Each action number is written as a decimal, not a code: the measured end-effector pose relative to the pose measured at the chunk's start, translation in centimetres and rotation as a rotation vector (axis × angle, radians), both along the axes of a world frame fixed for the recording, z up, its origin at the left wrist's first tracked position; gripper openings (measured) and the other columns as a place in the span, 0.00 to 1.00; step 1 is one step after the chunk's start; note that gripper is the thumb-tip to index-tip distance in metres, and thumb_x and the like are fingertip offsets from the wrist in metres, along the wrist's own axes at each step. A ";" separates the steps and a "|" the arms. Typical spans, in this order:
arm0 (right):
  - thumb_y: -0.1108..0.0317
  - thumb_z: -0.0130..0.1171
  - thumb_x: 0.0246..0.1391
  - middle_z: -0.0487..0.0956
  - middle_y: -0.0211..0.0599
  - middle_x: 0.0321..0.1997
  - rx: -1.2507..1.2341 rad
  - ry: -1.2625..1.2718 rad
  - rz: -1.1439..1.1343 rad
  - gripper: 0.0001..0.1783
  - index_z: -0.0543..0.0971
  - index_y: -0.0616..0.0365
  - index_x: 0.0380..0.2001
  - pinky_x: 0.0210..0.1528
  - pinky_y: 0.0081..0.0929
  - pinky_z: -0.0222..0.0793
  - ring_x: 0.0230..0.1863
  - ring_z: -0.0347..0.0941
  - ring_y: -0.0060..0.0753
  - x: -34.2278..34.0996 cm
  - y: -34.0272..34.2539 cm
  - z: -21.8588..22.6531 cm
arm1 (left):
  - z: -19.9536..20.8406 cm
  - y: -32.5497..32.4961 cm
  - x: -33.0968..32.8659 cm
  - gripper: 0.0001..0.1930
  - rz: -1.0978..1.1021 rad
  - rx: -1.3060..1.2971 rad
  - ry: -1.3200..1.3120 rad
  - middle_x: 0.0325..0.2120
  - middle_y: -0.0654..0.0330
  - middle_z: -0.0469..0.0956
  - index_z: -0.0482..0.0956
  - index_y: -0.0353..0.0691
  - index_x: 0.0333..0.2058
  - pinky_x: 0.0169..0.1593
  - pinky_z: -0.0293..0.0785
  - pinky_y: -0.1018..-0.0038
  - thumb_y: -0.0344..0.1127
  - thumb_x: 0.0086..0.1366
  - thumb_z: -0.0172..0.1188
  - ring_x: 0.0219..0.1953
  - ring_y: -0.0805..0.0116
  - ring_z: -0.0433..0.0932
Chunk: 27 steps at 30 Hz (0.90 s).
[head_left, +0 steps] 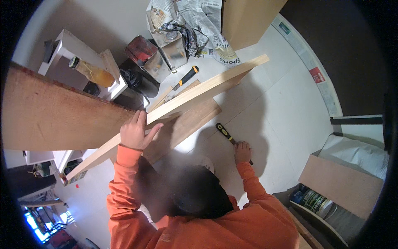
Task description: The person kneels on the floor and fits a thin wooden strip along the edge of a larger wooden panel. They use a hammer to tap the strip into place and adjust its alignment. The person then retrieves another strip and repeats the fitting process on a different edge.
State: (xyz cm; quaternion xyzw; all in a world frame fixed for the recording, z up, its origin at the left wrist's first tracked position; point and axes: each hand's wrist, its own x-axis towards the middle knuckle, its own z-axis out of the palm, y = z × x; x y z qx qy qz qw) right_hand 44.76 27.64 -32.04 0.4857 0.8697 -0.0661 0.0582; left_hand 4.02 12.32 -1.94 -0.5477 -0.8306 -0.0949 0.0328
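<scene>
A long pale wooden board (207,86) stands on edge, running slantwise from the lower left to the upper right. My left hand (135,132) grips its upper edge, fingers over the top and thumb along the near face. On the floor to the right lies a slim hand tool with a black and yellow handle (224,131). My right hand (243,152) is closed around the tool's shaft, hiding most of it; a dark end shows below the hand. Beneath the board lies another flat wooden piece (199,119). Beyond it rests a saw with an orange and black handle (186,78).
A brown wooden panel (62,112) juts in from the left, near a white shelf holding a bottle (92,72). Metal cans (172,52) and crumpled newspaper (207,25) stand at the back. A cardboard box (338,182) sits at the right.
</scene>
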 end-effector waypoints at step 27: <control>0.54 0.37 0.73 0.68 0.49 0.16 0.054 0.751 -0.077 0.21 0.76 0.57 0.42 0.29 0.43 0.65 0.22 0.70 0.56 -9.6 15.7 31.4 | 0.4 1.8 0.0 0.29 0.043 -0.096 -0.142 0.20 0.46 0.78 0.75 0.37 0.35 0.30 0.73 0.53 0.63 0.69 0.50 0.26 0.43 0.79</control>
